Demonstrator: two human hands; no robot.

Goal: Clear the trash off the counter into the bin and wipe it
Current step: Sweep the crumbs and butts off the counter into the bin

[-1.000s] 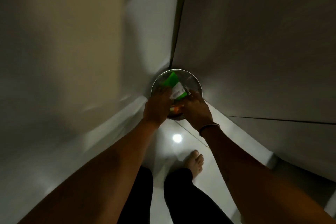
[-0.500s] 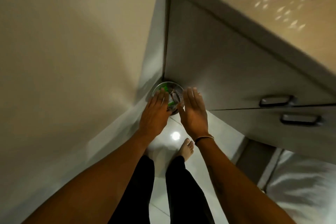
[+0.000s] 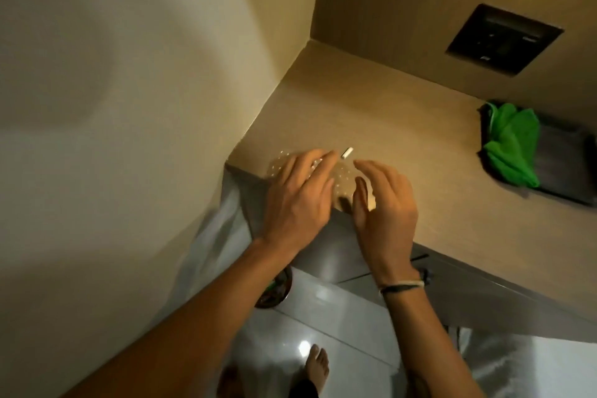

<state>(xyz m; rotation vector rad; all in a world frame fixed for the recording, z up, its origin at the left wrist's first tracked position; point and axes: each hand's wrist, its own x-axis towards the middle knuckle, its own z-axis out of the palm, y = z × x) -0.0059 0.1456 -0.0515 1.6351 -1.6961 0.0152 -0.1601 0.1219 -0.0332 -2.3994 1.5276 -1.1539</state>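
A beige counter (image 3: 371, 100) fills the corner ahead. My left hand (image 3: 297, 200) and my right hand (image 3: 384, 203) hover side by side over its near left corner, fingers spread, both holding nothing. A small white scrap (image 3: 347, 152) lies on the counter just beyond my left fingertips. A green cloth (image 3: 510, 144) sits bunched on a dark tray (image 3: 568, 165) at the right. Down on the floor, the round metal bin (image 3: 274, 291) with trash inside shows partly behind my left forearm.
A cream wall (image 3: 129, 107) runs close on the left. A dark socket panel (image 3: 504, 39) is set in the back wall. Grey cabinet fronts (image 3: 452, 294) sit under the counter edge, and my bare feet stand on the glossy floor (image 3: 323, 317).
My hands let go of the green packet into the bin, opened, and rose from floor level up to the counter corner. My view lifted from the bin to the counter.
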